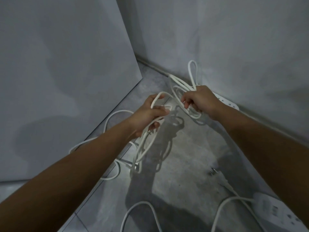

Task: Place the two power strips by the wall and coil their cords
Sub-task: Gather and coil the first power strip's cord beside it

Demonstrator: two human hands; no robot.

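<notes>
Coiling is under way: the left hand (147, 114) and right hand (199, 101) have fingers clamped on loops of white cord (179, 86) near the far power strip (229, 102) by the wall (217, 39); next, gathering slack cleanly

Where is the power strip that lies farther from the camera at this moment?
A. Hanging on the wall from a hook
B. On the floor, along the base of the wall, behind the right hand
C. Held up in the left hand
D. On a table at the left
B: the far power strip lies flat on the floor against the wall's base, partly hidden behind the right hand, which grips white cord loops.
</notes>
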